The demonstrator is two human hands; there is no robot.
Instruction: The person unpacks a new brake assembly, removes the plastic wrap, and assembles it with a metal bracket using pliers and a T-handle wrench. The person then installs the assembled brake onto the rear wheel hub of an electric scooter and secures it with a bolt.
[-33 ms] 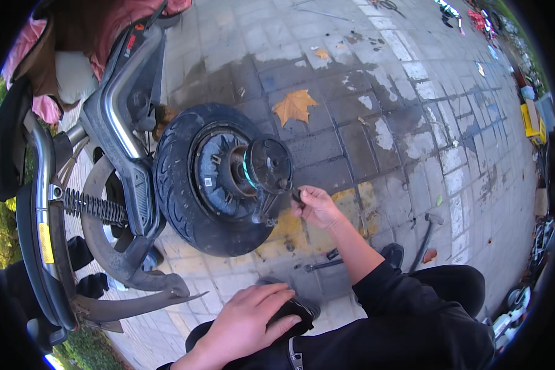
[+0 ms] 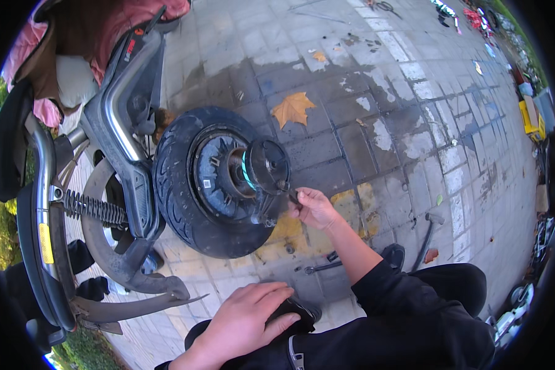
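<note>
A two-wheeler's wheel with a black treaded tyre stands beside the frame, its grey hub facing me. Sticking out of the hub is a round black brake drum cover, with a turquoise band around its inner side. At the cover's lower right edge, my right hand pinches a short dark lever arm; the fingers partly hide it. My left hand lies on my dark-clothed knee with the fingers stretched out, holding nothing.
The two-wheeler's frame, with a coil spring, fills the left side. A wrench and a hammer lie on the paving close to my right arm. Farther off are a leaf and a yellow box.
The view has shifted slightly. My right hand keeps its pinch at the cover's edge, and my left hand stays on the knee.
</note>
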